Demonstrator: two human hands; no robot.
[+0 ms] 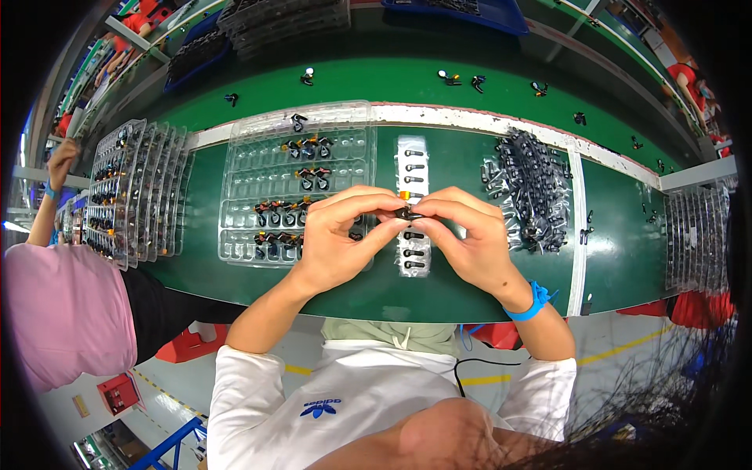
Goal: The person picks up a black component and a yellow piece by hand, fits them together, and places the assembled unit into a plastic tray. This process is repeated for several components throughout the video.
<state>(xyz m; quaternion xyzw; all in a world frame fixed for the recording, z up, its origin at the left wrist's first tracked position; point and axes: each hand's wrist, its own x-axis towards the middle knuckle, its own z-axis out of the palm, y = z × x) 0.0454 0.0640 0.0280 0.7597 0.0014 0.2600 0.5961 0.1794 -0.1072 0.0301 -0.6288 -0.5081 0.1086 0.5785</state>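
Observation:
My left hand [342, 231] and my right hand [466, 233] meet at the middle of the green table. Between their thumbs and forefingers they pinch a small black part with an orange-yellow tip [405, 196]; its exact kind is too small to tell. Beneath the fingers lies a clear plastic strip [413, 146] carrying a column of black, key-shaped pieces. To the left of it, a clear compartment tray [235, 167] holds several small black parts, some with orange or red bits. Right of my right hand sits a heap of black pieces in clear bags [536, 192].
Stacked clear trays [137, 196] stand at the left beside a co-worker in a pink top [70, 313]. Along the back runs a green belt [415, 90] with scattered small parts. More stacked trays [695, 235] stand far right. A blue bin [470, 17] is beyond the belt.

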